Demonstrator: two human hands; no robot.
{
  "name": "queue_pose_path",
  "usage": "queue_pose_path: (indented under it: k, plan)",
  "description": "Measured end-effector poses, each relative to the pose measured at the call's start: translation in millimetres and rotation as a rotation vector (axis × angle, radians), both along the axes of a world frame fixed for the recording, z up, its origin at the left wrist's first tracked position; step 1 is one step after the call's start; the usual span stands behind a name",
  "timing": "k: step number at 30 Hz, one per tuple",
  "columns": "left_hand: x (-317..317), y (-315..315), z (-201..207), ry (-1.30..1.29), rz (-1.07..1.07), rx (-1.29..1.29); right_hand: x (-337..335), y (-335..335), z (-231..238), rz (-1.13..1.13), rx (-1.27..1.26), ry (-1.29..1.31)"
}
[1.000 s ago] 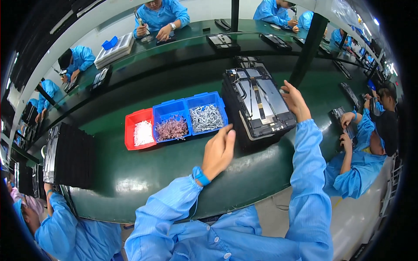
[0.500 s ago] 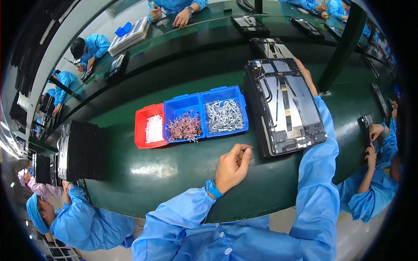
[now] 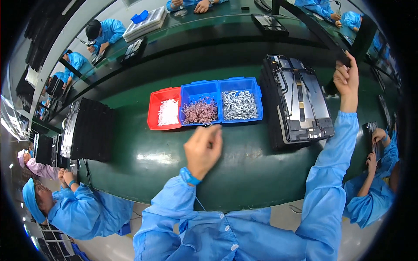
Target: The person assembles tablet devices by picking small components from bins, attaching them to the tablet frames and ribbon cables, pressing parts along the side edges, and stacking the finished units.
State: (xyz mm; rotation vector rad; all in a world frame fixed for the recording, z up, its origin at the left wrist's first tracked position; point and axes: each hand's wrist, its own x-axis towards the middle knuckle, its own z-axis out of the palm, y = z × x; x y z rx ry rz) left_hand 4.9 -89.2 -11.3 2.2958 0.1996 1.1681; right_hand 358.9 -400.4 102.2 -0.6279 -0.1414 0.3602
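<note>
My left hand (image 3: 202,150) hovers just in front of a blue bin (image 3: 188,92) holding a heap of small brownish-pink parts. Its fingers are curled toward the thumb and somewhat blurred; what they hold, if anything, I cannot make out. Far right, my raised right hand (image 3: 347,82) has its index finger stretched up and the other fingers bent, close to a dark blurred shape by a post. Left of that arm stands a stack of tablet-like devices, the top device (image 3: 302,102) showing its inner parts. Silvery screws (image 3: 239,104) fill a second blue bin.
A red bin (image 3: 153,108) with small white pieces adjoins the blue ones. Another stack of dark panels (image 3: 89,130) stands at the left. A dark post (image 3: 365,41) rises at the far right. People in blue smocks work on both sides and across the line.
My left hand has moved left and up toward the bins. My right hand has left the stack's far side and risen rightward. The device behind the stack is out of sight; the view has shifted.
</note>
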Motion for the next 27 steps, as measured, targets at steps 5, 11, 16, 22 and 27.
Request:
queue_pose_path:
  k: [5, 11, 16, 22, 27]
  plan:
    - [-19, 51, 4, 0.140, 0.245, 0.170, -63, -25, 15, 0.287, 0.015, -0.325]
    - [-15, 80, 15, 0.167, 0.171, 0.304, -206, -50, -14, -0.446, -0.275, -0.142]
    - [-10, 91, 14, 0.201, 0.082, 0.355, -356, -36, -63, -0.414, -0.572, -0.131]
    - [-8, 94, 11, 0.152, 0.072, 0.347, -414, -47, -120, -0.119, -0.615, 0.114]
    - [-9, 95, 5, 0.081, 0.082, 0.207, -444, -12, -139, 0.000, -0.555, 0.172]
